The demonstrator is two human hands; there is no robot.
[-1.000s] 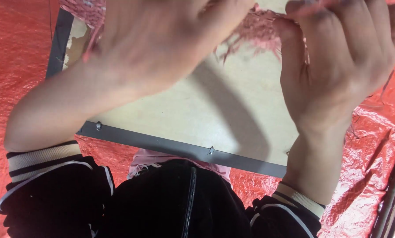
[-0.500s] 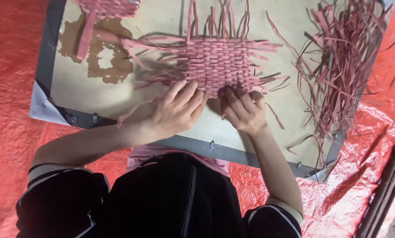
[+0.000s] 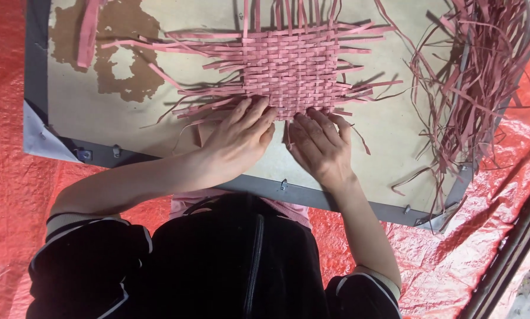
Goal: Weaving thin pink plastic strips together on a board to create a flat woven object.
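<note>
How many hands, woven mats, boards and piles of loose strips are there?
Hands: 2, left hand and right hand
Woven mat: 1
Board: 1
Strip pile: 1
Total: 5

This looks like a makeshift handicraft workplace set up at floor level rather than a fitted workshop: a flat board (image 3: 158, 112) with a grey metal frame and small clips lies on a crinkled red plastic tarpaulin (image 3: 5, 195) spread over the ground. On the board sits a half-woven mat (image 3: 291, 68) of pink strips, with a loose heap of the same strips (image 3: 478, 77) piled at its edge. The board's brown facing is worn and peeling in patches, suggesting rough, repeated use.
</note>
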